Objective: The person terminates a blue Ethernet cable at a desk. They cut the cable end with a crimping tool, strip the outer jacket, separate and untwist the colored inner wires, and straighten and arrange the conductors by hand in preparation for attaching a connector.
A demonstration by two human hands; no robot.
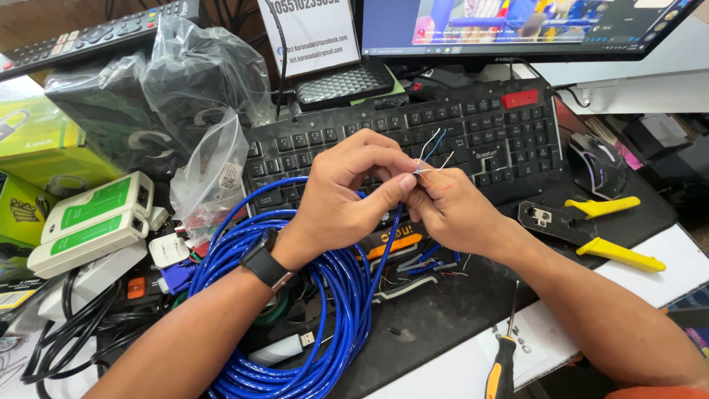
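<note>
My left hand (pixel 347 188) and my right hand (pixel 450 210) meet above a black keyboard (pixel 509 133). Both pinch the stripped end of a blue network cable (pixel 391 236), and its thin coloured wires (pixel 432 151) fan upward from my fingertips. The cable runs down into a large blue coil (pixel 325 325) lying under my left forearm. A black watch (pixel 266 262) sits on my left wrist.
A yellow-handled crimping tool (pixel 591 229) lies right of my hands, a screwdriver (pixel 504 362) near the front edge. A white and green cable tester (pixel 96 222), plastic-bagged boxes (pixel 170 96), black cords (pixel 66 340), a mouse (pixel 598 162) and a monitor (pixel 517 26) surround the black mat.
</note>
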